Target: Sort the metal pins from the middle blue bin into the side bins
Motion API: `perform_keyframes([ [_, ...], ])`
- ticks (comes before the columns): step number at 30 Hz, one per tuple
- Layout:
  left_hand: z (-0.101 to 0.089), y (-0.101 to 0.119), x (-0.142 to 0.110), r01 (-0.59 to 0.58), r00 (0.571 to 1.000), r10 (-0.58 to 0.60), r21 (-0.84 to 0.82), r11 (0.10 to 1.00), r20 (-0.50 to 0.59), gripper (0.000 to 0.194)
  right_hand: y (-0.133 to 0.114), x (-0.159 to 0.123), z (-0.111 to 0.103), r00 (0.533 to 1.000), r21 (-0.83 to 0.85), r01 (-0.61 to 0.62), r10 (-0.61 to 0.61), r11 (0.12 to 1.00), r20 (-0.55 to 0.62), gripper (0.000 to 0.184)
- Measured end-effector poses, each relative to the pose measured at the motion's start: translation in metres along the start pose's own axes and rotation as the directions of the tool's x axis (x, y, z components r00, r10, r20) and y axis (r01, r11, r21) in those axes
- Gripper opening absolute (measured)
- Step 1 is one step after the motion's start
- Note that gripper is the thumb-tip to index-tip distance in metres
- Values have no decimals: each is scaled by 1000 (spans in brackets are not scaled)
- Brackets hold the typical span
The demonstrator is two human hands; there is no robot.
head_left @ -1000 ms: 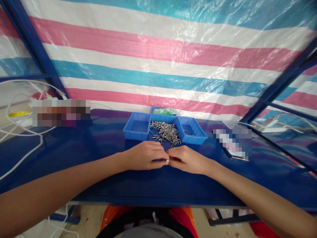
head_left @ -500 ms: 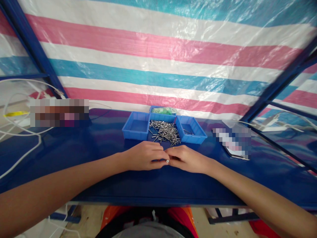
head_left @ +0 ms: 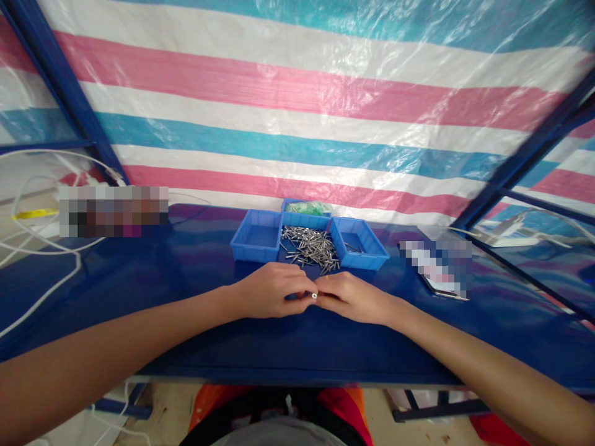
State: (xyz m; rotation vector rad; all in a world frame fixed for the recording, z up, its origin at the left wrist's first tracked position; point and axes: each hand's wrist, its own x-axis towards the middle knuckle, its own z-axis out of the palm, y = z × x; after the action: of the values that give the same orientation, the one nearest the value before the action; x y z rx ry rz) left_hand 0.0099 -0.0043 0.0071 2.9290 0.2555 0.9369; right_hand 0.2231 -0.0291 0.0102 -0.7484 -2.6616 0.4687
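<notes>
My left hand (head_left: 279, 290) and my right hand (head_left: 352, 297) meet just above the table's near half, fingertips together. Between them shows the round, shiny head of a screw (head_left: 314, 296), with a dark mark at its centre. Both hands are closed in a pinch on it; the shank is hidden by the fingers. Just beyond the hands lies a heap of thin silver metal screws (head_left: 312, 246), spilling from the middle blue bin (head_left: 304, 220) onto the table.
A blue bin (head_left: 257, 253) stands left of the heap; another blue bin (head_left: 367, 259) on the right holds a few metal pieces. Behind lies a green plastic bag (head_left: 309, 208). A phone-like object (head_left: 446, 292) is at right, white cables (head_left: 69, 272) at left, on the blue table (head_left: 297, 353).
The screw head has shifted slightly upward between the fingertips, and the left fingers have closed a little around it. The bins and the heap are unchanged.
</notes>
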Motion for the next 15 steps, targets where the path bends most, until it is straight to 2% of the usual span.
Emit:
perform_keyframes([
  [6, -2, -3, -1, 165, 983, -159, 68, 984, -86, 12, 3, -5, -8, 988, -53, -67, 59, 996, -141, 20],
  [10, 0, -5, -3, 194, 981, -196, 55, 979, 17, 11, 3, -8, -9, 972, -151, -17, -19, 988, -233, 20],
  [15, 3, -5, -4, 186, 970, -183, -4, 983, 163, 7, -1, -7, -7, 973, -232, 56, -105, 971, -205, 22],
])
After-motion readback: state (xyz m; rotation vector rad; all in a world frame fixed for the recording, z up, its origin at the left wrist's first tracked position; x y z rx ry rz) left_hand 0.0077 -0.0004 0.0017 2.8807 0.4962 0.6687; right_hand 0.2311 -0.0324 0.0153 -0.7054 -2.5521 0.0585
